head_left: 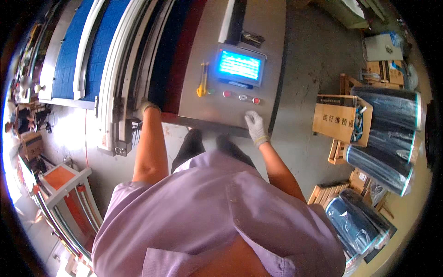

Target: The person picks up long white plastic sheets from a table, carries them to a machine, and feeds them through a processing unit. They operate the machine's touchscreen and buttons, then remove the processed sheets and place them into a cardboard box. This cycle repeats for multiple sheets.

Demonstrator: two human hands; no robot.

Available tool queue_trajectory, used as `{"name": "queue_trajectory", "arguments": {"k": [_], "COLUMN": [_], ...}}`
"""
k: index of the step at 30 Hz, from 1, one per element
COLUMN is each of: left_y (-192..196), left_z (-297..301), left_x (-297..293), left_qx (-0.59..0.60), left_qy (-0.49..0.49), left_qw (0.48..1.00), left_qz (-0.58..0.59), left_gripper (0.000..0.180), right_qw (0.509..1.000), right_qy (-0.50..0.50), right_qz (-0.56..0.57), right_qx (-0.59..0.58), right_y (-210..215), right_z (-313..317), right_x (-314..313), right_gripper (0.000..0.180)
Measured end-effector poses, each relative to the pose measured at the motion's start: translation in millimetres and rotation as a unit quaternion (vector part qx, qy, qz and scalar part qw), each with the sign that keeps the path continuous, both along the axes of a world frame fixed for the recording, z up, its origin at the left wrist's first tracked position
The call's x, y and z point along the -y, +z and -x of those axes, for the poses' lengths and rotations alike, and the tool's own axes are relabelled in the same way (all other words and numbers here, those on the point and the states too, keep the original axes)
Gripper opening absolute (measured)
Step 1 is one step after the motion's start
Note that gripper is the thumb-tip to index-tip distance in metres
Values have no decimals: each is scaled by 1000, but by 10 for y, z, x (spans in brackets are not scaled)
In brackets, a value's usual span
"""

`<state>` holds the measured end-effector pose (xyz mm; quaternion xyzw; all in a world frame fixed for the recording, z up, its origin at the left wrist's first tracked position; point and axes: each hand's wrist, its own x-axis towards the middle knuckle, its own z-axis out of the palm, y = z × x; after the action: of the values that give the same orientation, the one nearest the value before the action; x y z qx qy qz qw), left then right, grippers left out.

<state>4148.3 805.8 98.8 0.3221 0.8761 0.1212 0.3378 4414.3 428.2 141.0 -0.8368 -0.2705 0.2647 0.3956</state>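
Observation:
My right hand, in a pale knit glove, is over the near edge of a grey metal control panel, below its buttons. It holds nothing that I can see, and its fingers look loosely apart. Above it are a red button, a key switch, another red button and a green one. A lit blue screen sits beyond them. My left hand, also gloved, reaches to the machine's near edge beside a dark red strip; its fingers are hidden.
A yellow-handled tool lies on the panel. White rails and blue sheet material extend left. On the right are a cardboard box and plastic-wrapped dark rolls on wooden pallets. A framed cart stands lower left.

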Motion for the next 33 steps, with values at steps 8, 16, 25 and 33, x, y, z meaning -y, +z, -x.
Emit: {"name": "queue_trajectory", "arguments": {"k": [8,16,25,33], "left_y": [847,2201,1653,965], "left_z": [83,-176,688,1193], "left_x": [1399,2866,3874,4805], "left_qx": [526,569,68,-53], "left_qy": [-119,-208,-643,-694], "left_qw": [831,795,763,717], "left_qz": [-136,10,-10,-51], "left_gripper": [22,23,20,23], "right_qw": [919,962,777,793], "right_qy": [191,229,125,151], "right_qz": [111,-10,-184,-149], "right_qx": [326,147,-589,-572], "right_y": [539,-22,1154,2110], "right_z": [-147,-105,-64,-123], "right_x": [-455,-650,-1598,246], "right_gripper": [47,36,22,7]}}
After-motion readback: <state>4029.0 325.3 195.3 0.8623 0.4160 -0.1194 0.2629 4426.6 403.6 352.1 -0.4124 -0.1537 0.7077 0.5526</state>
